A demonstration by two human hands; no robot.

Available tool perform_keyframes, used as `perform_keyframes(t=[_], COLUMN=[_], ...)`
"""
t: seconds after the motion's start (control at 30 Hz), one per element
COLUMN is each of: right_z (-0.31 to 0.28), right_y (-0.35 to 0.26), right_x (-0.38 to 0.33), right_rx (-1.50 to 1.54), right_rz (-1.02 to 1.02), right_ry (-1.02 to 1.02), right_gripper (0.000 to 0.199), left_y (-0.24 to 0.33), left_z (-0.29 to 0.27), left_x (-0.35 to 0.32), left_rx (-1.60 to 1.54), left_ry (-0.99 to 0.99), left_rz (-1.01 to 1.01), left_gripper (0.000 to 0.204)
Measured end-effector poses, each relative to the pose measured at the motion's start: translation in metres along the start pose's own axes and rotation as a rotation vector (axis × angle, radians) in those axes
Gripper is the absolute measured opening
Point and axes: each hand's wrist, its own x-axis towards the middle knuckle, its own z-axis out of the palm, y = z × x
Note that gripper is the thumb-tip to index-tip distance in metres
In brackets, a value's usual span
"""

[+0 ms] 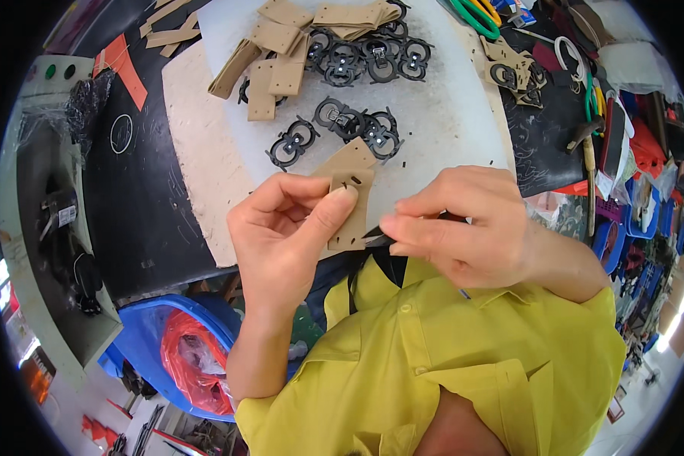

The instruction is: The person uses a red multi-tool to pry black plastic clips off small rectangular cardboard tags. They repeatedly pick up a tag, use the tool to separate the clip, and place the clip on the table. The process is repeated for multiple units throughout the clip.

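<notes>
Cluttered workshop seen from above w/ a fisheye lens: a white work sheet on the table [441, 114], dark mat to the left, tools and bins crowding the right rim.

Centre of view, close to the person's chest in a yellow shirt [448, 357]: two bare hands meet just above the near table edge.

Left hand [285, 228] is clenched in a pinch, thumb on top, gripping a tan cardboard piece [351, 199]. The piece is flat, w/ small slots cut in it; its long axis runs roughly up-down in view, tilted slightly. A second tan layer seems to sit behind it; can't tell if they're joined.

Right hand [463, 228] is closed, fingertips pressed together on a small black part [378, 235]. Only its pointed tip shows; the rest is hidden inside the fingers. That tip points left, toward the lower right edge of the cardboard piece, touching or just beside it. So the cardboard lies directly left of the right hand, near level w/ it.

Farther away on the table: loose black plastic ring-shaped parts [349, 125], and a stack of more tan cardboard pieces [281, 45] near the far edge. Blue bin w/ a red bag [194, 357] sits below the table, lower left.
</notes>
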Motion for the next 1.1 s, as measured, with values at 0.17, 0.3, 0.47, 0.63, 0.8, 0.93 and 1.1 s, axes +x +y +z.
perform_keyframes(t=[0.17, 0.3, 0.47, 0.63, 0.8, 0.93, 1.1], right_z=[0.001, -0.011, -0.018, -0.006, 0.006, -0.001, -0.007], right_y=[0.001, -0.007, -0.004, 0.007, -0.003, 0.001, 0.007], right_x=[-0.003, 0.001, 0.011, 0.011, 0.016, 0.012, 0.004], right_rx=[-0.053, -0.139, -0.15, 0.511, 0.881, 0.46, 0.139], right_rz=[-0.044, 0.023, 0.212, 0.762, 0.986, 0.81, 0.35], right_ry=[-0.04, -0.225, -0.443, -0.131, 0.15, 0.073, -0.019], right_gripper=[0.015, 0.013, 0.016, 0.02, 0.013, 0.01, 0.016], left_y=[0.004, 0.005, -0.016, -0.018, -0.032, -0.02, -0.002], left_z=[0.007, 0.024, 0.032, 0.028, 0.027, 0.025, 0.016], left_x=[-0.002, -0.008, -0.012, -0.002, -0.003, -0.016, -0.012], left_rx=[0.07, 0.313, 0.565, -0.136, -0.249, -0.182, 0.061], left_ry=[-0.01, 0.051, 0.121, 0.24, 0.171, 0.014, -0.073], left_rz=[0.006, 0.141, 0.435, 0.223, 0.212, 0.13, -0.053], left_gripper=[0.01, 0.007, 0.005, 0.008, 0.011, 0.028, 0.026])
